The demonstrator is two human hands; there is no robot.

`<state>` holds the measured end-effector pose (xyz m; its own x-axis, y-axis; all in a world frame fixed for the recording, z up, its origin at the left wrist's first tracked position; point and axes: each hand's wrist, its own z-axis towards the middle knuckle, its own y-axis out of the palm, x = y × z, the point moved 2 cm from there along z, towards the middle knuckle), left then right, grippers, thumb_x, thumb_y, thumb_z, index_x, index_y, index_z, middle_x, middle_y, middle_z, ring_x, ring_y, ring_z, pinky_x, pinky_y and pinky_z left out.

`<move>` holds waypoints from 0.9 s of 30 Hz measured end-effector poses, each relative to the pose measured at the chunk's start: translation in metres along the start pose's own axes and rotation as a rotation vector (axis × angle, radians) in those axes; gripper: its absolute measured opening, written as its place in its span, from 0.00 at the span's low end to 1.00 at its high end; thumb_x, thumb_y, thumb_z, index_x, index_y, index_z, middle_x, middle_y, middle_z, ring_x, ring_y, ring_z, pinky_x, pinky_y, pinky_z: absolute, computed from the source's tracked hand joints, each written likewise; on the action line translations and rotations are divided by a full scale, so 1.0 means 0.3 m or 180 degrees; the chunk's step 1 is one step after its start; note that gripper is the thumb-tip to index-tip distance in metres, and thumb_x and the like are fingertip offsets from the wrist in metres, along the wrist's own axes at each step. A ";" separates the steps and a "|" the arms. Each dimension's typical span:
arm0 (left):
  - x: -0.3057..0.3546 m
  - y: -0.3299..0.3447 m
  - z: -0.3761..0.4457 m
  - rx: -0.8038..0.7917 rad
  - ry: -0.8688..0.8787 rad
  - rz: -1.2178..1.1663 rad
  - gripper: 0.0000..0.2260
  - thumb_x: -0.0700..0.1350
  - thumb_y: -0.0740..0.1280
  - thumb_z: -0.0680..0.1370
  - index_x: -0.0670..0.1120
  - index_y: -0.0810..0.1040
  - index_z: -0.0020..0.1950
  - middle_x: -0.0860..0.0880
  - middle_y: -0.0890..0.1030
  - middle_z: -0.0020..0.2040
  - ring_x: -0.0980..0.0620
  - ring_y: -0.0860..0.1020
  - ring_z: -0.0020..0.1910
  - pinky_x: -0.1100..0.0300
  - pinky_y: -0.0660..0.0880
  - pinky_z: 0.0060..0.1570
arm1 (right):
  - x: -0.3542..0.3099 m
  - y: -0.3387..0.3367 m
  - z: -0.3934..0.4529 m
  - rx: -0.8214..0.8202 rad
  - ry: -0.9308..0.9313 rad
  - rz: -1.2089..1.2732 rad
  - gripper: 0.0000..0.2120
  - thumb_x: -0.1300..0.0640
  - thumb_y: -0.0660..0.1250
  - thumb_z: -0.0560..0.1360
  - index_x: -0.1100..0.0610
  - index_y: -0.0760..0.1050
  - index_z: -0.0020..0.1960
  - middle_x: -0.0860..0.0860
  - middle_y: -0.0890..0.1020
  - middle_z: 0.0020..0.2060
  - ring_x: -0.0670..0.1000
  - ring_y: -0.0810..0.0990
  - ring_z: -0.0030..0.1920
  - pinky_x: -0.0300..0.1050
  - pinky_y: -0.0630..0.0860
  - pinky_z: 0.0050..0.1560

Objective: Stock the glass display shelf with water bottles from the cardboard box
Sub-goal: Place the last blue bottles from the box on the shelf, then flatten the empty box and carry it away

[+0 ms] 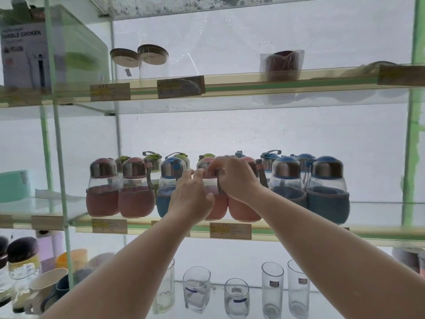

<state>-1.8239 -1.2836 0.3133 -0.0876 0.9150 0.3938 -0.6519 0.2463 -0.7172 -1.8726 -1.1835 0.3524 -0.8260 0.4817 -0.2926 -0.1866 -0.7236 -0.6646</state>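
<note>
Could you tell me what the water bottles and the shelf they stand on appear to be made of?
The water bottles: clear glass or plastic bodies, see-through; shiny metallic collars; matte, probably fabric or silicone, lower sleeves. The shelf: clear glass, greenish at its edge.

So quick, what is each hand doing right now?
Left hand: open, fingers spread against the pink bottle, not gripping it.
Right hand: closed, pinching that bottle's strap near the cap.

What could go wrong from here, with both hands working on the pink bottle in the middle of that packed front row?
1. The pink bottle sits tight between the blue bottle and another pink bottle; nudging it could knock them.
2. The front row stands near the glass shelf edge, so a shoved bottle might fall.
3. The right hand holds the strap; tugging could tip the bottle.
</note>
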 end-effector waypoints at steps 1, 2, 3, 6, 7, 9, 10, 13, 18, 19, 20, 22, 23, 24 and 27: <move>-0.011 -0.014 -0.002 0.0114 -0.0052 0.0015 0.25 0.45 0.63 0.77 0.47 0.61 0.73 0.45 0.63 0.71 0.46 0.65 0.68 0.51 0.67 0.64 | -0.020 0.008 0.016 0.0081 -0.0035 0.0186 0.15 0.67 0.60 0.74 0.57 0.80 0.55 0.51 0.83 0.53 0.51 0.79 0.55 0.45 0.74 0.58; -0.028 -0.029 -0.007 0.0206 -0.0122 0.0054 0.25 0.45 0.63 0.77 0.47 0.61 0.73 0.45 0.63 0.70 0.45 0.66 0.67 0.51 0.67 0.64 | -0.041 0.024 0.029 0.0117 -0.0049 0.0402 0.15 0.66 0.60 0.75 0.56 0.79 0.57 0.51 0.83 0.54 0.51 0.79 0.56 0.43 0.73 0.59; -0.046 -0.043 -0.019 0.0289 -0.0205 0.0102 0.24 0.46 0.63 0.77 0.47 0.62 0.72 0.45 0.64 0.70 0.45 0.66 0.67 0.50 0.67 0.64 | -0.064 0.049 0.037 0.0115 -0.0063 0.0626 0.15 0.65 0.61 0.76 0.56 0.77 0.59 0.51 0.82 0.55 0.50 0.79 0.56 0.41 0.72 0.58; -0.149 -0.066 -0.060 0.0405 -0.0610 0.0335 0.22 0.48 0.63 0.77 0.48 0.65 0.70 0.46 0.67 0.68 0.45 0.65 0.67 0.50 0.65 0.65 | -0.129 0.160 0.032 -0.0142 -0.0060 0.1182 0.14 0.59 0.63 0.77 0.54 0.75 0.62 0.51 0.81 0.54 0.50 0.78 0.55 0.39 0.70 0.53; -0.190 -0.071 -0.079 0.0413 -0.0687 0.0462 0.21 0.50 0.63 0.76 0.49 0.66 0.69 0.47 0.68 0.67 0.46 0.66 0.67 0.50 0.66 0.65 | -0.151 0.205 0.024 -0.0298 -0.0057 0.1304 0.15 0.58 0.63 0.77 0.54 0.74 0.63 0.51 0.81 0.55 0.50 0.78 0.55 0.41 0.71 0.54; -0.268 -0.089 -0.134 0.0393 -0.0947 0.0678 0.20 0.52 0.62 0.76 0.49 0.68 0.67 0.48 0.69 0.66 0.46 0.66 0.66 0.52 0.66 0.64 | -0.197 0.292 -0.004 -0.0627 -0.0088 0.1503 0.16 0.57 0.64 0.76 0.56 0.74 0.63 0.51 0.81 0.55 0.51 0.78 0.56 0.45 0.73 0.59; -0.301 -0.101 -0.173 0.0360 -0.1179 0.0728 0.21 0.51 0.63 0.76 0.48 0.67 0.68 0.47 0.68 0.67 0.46 0.66 0.66 0.51 0.66 0.64 | -0.220 0.335 -0.021 -0.0786 -0.0117 0.1560 0.16 0.57 0.64 0.76 0.57 0.74 0.63 0.52 0.81 0.56 0.52 0.78 0.57 0.46 0.73 0.60; -0.384 -0.132 -0.304 0.0240 -0.1716 0.0895 0.25 0.48 0.64 0.77 0.46 0.62 0.72 0.44 0.65 0.70 0.45 0.63 0.69 0.51 0.64 0.67 | -0.286 0.448 -0.085 -0.1236 -0.0234 0.1537 0.16 0.58 0.63 0.76 0.56 0.74 0.64 0.53 0.79 0.60 0.53 0.76 0.60 0.43 0.70 0.61; -0.468 -0.171 -0.523 0.0045 -0.2329 0.1039 0.26 0.47 0.64 0.77 0.45 0.60 0.73 0.43 0.62 0.71 0.42 0.65 0.69 0.52 0.65 0.65 | -0.385 0.575 -0.244 -0.1880 -0.0344 0.1631 0.15 0.59 0.62 0.77 0.56 0.76 0.62 0.53 0.78 0.62 0.53 0.75 0.62 0.40 0.68 0.58; -0.480 -0.173 -0.561 0.0017 -0.2424 0.1034 0.27 0.48 0.64 0.77 0.45 0.59 0.74 0.43 0.61 0.72 0.42 0.63 0.70 0.51 0.64 0.66 | -0.398 0.589 -0.279 -0.1960 -0.0309 0.1704 0.15 0.59 0.62 0.77 0.57 0.76 0.62 0.53 0.78 0.61 0.53 0.75 0.61 0.39 0.68 0.56; -0.488 -0.174 -0.598 -0.0019 -0.2509 0.1024 0.28 0.47 0.63 0.78 0.45 0.57 0.75 0.43 0.61 0.72 0.42 0.62 0.71 0.51 0.64 0.66 | -0.410 0.604 -0.313 -0.2038 -0.0274 0.1779 0.15 0.59 0.61 0.77 0.58 0.77 0.62 0.54 0.78 0.60 0.53 0.75 0.60 0.39 0.69 0.55; -0.501 -0.163 -0.670 -0.0087 -0.2667 0.0939 0.27 0.47 0.63 0.78 0.45 0.57 0.75 0.42 0.61 0.72 0.42 0.63 0.70 0.51 0.64 0.67 | -0.433 0.636 -0.384 -0.2202 -0.0205 0.1867 0.15 0.60 0.61 0.77 0.58 0.77 0.62 0.55 0.79 0.60 0.54 0.76 0.60 0.41 0.71 0.57; -0.506 -0.153 -0.709 -0.0111 -0.2733 0.0889 0.26 0.47 0.63 0.78 0.44 0.59 0.74 0.41 0.62 0.71 0.42 0.64 0.69 0.52 0.64 0.67 | -0.441 0.655 -0.423 -0.2289 -0.0162 0.1893 0.15 0.59 0.61 0.77 0.57 0.77 0.62 0.54 0.79 0.60 0.54 0.76 0.60 0.43 0.72 0.59; -0.508 -0.141 -0.748 -0.0129 -0.2786 0.0852 0.25 0.47 0.63 0.78 0.44 0.61 0.73 0.41 0.63 0.70 0.42 0.65 0.68 0.52 0.64 0.67 | -0.446 0.674 -0.464 -0.2372 -0.0111 0.1912 0.15 0.59 0.61 0.77 0.56 0.77 0.62 0.54 0.79 0.60 0.54 0.76 0.60 0.45 0.72 0.60; -0.516 -0.095 -0.882 -0.0165 -0.2988 0.0669 0.23 0.48 0.63 0.78 0.44 0.64 0.71 0.43 0.64 0.69 0.43 0.67 0.66 0.53 0.66 0.65 | -0.456 0.724 -0.597 -0.2648 0.0046 0.1873 0.15 0.59 0.61 0.76 0.55 0.77 0.61 0.54 0.78 0.61 0.54 0.76 0.61 0.45 0.72 0.61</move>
<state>-1.5926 -1.3478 0.1206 -0.7804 0.3190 0.5378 -0.5221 0.1409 -0.8412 -1.7050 -1.3182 0.1249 -0.6599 0.1702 -0.7318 0.6806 -0.2772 -0.6782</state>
